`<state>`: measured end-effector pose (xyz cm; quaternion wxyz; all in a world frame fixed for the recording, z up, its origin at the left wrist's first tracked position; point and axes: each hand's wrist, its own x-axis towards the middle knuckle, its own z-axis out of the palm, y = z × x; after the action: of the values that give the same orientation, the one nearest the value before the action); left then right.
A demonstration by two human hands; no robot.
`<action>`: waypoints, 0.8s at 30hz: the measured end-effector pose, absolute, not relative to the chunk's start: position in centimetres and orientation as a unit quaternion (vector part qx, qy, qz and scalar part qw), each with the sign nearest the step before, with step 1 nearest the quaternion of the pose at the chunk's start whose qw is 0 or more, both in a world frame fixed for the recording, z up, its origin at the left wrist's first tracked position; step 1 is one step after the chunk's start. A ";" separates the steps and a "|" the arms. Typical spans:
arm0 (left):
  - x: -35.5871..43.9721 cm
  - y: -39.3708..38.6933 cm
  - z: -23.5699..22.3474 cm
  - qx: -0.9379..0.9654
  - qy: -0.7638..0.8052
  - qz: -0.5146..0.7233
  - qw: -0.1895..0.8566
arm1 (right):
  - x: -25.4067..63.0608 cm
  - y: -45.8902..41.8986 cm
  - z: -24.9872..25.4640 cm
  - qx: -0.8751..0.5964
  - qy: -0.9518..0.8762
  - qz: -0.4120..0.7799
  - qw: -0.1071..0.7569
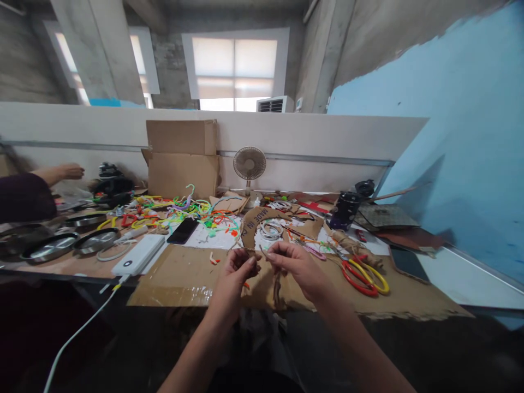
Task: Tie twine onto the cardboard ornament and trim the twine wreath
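A brown strand (277, 289) is held at lower centre by the right hand (289, 259), thumb pinched; the left hand (241, 267) is curled, its grip indistinguishable. Curved cardboard (248, 232) is seen at frame centre.

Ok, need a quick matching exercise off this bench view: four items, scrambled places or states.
1. curved brown cardboard piece
2. white rectangular power bank
3. round beige desk fan
4. red and yellow looped handles

A. before white partition
B. right of right hand
C. reads MADE IN
D. white cable at near end

Pairs: 1-C, 2-D, 3-A, 4-B
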<state>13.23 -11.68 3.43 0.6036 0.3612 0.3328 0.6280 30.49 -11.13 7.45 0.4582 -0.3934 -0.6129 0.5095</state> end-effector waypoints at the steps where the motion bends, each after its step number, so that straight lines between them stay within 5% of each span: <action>1: 13.3 -11.8 3.5 0.360 0.332 0.631 0.602 | 30.3 -11.3 7.2 -0.393 -0.614 0.511 0.455; 24: 14.1 -12.7 3.3 0.359 0.332 0.642 0.591 | 29.2 -11.0 4.7 -0.456 -0.676 0.363 0.451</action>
<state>14.12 -12.68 3.35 0.5910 0.3592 0.3317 0.6416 29.24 -11.01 4.67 0.4508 -0.4563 -0.6759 0.3631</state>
